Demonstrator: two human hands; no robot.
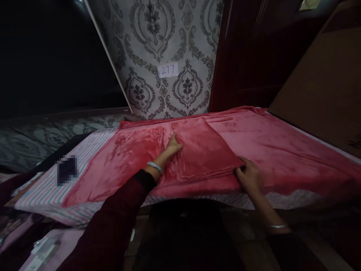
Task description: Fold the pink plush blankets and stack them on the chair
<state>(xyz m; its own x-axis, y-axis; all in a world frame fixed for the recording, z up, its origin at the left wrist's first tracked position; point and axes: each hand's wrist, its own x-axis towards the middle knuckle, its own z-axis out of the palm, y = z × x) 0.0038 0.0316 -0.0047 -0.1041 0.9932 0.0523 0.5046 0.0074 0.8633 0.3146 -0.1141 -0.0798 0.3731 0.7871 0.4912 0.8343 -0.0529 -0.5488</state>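
Note:
A folded piece of red plush cloth (208,150) lies on a larger pinkish-red plush blanket (282,150). My left hand (174,145), with a bracelet at the wrist, rests at the left edge of the folded piece, thumb and fingers apart. At the near right corner of that piece, my right hand (250,175) pinches the edge between thumb and fingers. Left of my left hand, more red plush (135,146) spreads out with wrinkles. The fingertips of my left hand are partly hidden against the cloth.
A striped sheet (47,192) shows under the blanket at the left, with a pixelated dark patch (67,170) on it. Behind stand a patterned wall (187,49) with a paper marked 277 (168,70), a large dark screen (56,56) and a brown panel (324,82).

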